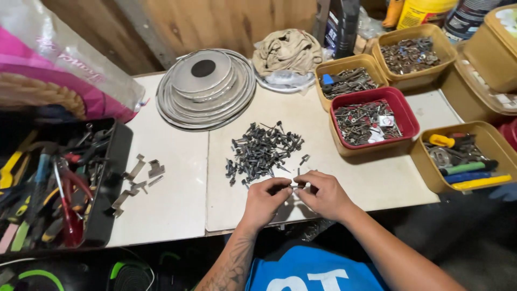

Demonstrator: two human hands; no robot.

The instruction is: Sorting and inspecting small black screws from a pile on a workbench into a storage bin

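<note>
The left hand (265,200) and right hand (325,195) meet near the front edge of the bench (177,178), fingertips pinched together on one small screw (295,186). The screw's long axis lies level, roughly parallel to that edge; which way its head points cannot be told. Just beyond the hands lies a pile of dark screws (262,151), with bare white surface open to either side. A black tool tray (116,172) bounds the left; a red tub (409,121) and tan tubs (490,143) bound the right. Stacked metal discs (205,86) sit at the rear, against a wooden wall
</note>
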